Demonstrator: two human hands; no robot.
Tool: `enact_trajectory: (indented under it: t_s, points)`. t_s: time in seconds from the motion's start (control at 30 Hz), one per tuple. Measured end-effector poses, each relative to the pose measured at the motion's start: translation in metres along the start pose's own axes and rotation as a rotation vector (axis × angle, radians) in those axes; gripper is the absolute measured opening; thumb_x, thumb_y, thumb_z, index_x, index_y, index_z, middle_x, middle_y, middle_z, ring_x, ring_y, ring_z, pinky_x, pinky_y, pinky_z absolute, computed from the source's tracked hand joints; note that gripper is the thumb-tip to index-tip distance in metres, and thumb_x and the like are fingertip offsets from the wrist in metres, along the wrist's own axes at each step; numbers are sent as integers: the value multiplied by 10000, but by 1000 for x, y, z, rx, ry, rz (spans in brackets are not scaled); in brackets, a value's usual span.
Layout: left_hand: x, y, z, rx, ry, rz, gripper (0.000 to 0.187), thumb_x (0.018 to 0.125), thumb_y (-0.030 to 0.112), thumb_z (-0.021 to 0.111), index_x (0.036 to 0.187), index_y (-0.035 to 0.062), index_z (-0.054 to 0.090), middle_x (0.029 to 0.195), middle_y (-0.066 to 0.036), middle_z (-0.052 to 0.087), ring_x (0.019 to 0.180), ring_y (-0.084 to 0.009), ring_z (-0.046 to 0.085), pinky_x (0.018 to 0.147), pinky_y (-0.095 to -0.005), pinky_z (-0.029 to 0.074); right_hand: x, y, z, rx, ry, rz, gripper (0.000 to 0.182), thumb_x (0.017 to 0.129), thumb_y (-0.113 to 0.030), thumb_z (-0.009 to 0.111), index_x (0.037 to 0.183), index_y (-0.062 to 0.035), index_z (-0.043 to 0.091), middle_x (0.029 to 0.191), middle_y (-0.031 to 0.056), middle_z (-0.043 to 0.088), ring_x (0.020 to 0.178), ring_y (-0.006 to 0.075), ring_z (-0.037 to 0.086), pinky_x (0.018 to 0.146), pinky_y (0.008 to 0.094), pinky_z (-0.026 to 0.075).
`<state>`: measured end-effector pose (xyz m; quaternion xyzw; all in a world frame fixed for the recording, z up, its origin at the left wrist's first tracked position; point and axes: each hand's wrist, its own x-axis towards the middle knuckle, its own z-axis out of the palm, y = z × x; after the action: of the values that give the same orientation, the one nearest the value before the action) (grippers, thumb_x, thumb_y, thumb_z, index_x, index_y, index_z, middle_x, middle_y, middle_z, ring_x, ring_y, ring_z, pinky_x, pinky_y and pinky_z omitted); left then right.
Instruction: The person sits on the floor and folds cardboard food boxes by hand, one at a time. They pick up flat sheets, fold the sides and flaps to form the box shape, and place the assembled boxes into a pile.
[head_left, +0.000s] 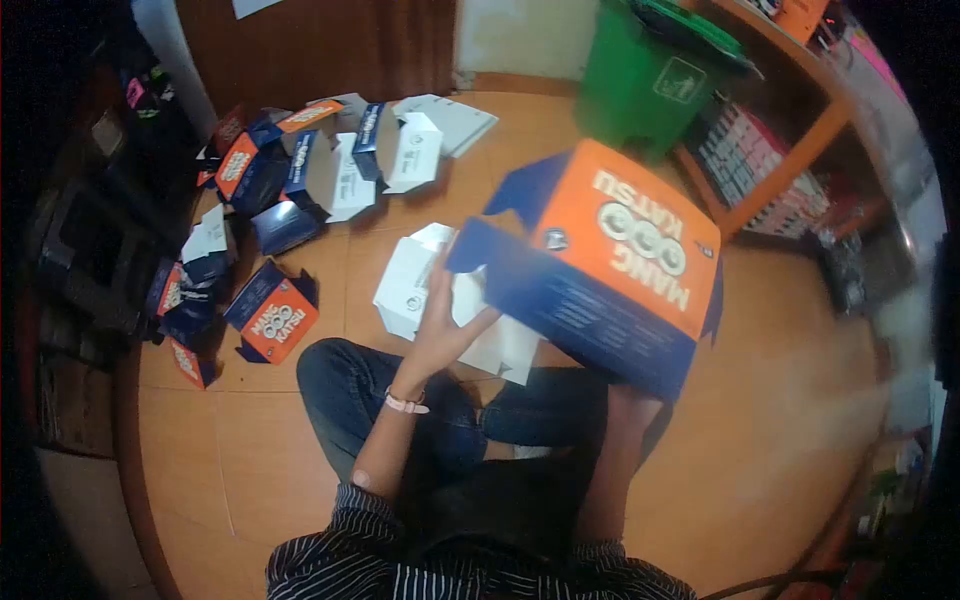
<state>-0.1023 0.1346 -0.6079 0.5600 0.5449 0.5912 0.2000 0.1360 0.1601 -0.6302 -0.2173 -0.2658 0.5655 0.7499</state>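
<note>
An orange and dark-blue cardboard box (pixel 625 245) printed "MANG KATSU" is held tilted above my right knee, with flaps standing out at its ends. My right hand (pixel 632 402) supports it from the near side, the fingers hidden behind the blue panel. By the box's left flap (pixel 475 255) is my left hand (pixel 440 325), thumb and fingers spread apart, fingertips right at the flap's edge. Beyond my crossed legs, partly behind that hand, lies a white-sided carton piece (pixel 400 290) on the floor.
Several similar boxes (pixel 310 170) are heaped at the upper left, and another orange box (pixel 275 320) rests left of my knee. A green bin (pixel 645 80) stands at the back, beside a wooden shelf (pixel 800 140). Tiled floor (pixel 770 400) extends to my right.
</note>
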Motion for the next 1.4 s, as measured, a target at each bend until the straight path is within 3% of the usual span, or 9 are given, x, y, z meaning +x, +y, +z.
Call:
enact_trajectory:
  t_s: [0.1, 0.17, 0.23, 0.3, 0.63, 0.77, 0.87, 1.17, 1.4]
  points:
    - [-3, 3, -12, -301, -104, -14, 266, 780, 81, 617, 1026, 33, 528, 1050, -91, 570, 1096, -212, 476, 1059, -381, 209, -2, 8, -5, -52, 336, 243, 311, 942, -203, 331, 1164, -26, 457, 1203, 148, 436, 1148, 226, 409, 936, 334, 364]
    - [-5, 23, -27, 7, -142, 183, 176, 763, 71, 613, 928, 62, 551, 964, -64, 587, 1053, -206, 502, 1052, -420, 222, -6, 17, -26, -1074, 320, -208, 314, 931, -196, 364, 1177, -18, 442, 1305, 168, 325, 1220, 256, 326, 989, 355, 292]
    - [-13, 36, -30, 416, -235, 442, 69, 713, 78, 622, 758, 125, 598, 812, -16, 589, 995, -194, 530, 1025, -535, 240, -15, 11, 9, -559, 343, -289, 312, 918, -187, 400, 1170, -11, 452, 1344, 174, 265, 1235, 284, 301, 1020, 377, 222]
    - [-28, 40, -28, 553, -416, 529, 72, 725, 112, 636, 791, 133, 621, 809, -4, 585, 974, -179, 538, 1029, -534, 239, -33, 15, -3, -1247, -257, -343, 285, 905, -179, 431, 1130, -16, 495, 1327, 196, 277, 1244, 309, 277, 1031, 401, 196]
    - [-80, 7, -17, 86, -340, -211, 112, 829, 126, 593, 882, 31, 617, 752, -86, 591, 716, -165, 564, 706, -287, 457, -52, 25, -35, -166, -228, 473, 128, 851, -170, 558, 834, -48, 523, 1289, 123, 385, 1256, 282, 304, 1031, 434, 240]
    - [-88, -11, -8, -75, -413, -392, 120, 830, 110, 586, 913, 30, 618, 805, -54, 609, 702, -101, 524, 617, -246, 419, -62, 30, -14, -246, -283, 472, 171, 766, -139, 646, 790, -57, 497, 1271, 155, 384, 1223, 297, 336, 1009, 426, 266]
    - [-81, 1, -15, -177, -408, -411, 160, 827, 78, 571, 977, 27, 592, 888, -74, 628, 800, -135, 577, 711, -270, 446, -63, 27, 22, -1163, -522, -252, 243, 698, -111, 686, 888, -32, 558, 1183, 187, 415, 1141, 339, 393, 978, 427, 298]
    - [-72, 29, -11, -15, -378, -276, 287, 821, 131, 594, 1086, 35, 539, 934, -104, 630, 953, -219, 558, 897, -342, 379, -45, 13, 38, -1328, -1000, -62, 163, 798, -97, 583, 957, -64, 604, 1226, 182, 403, 1154, 357, 396, 984, 416, 292]
    - [-88, 8, -3, -66, -60, -262, 326, 811, 167, 616, 1102, 56, 519, 1239, -115, 463, 1068, -225, 481, 939, -338, 341, -45, 6, 16, -1194, -591, -50, 145, 865, -130, 511, 839, 7, 548, 1229, 208, 359, 1152, 324, 394, 967, 399, 288]
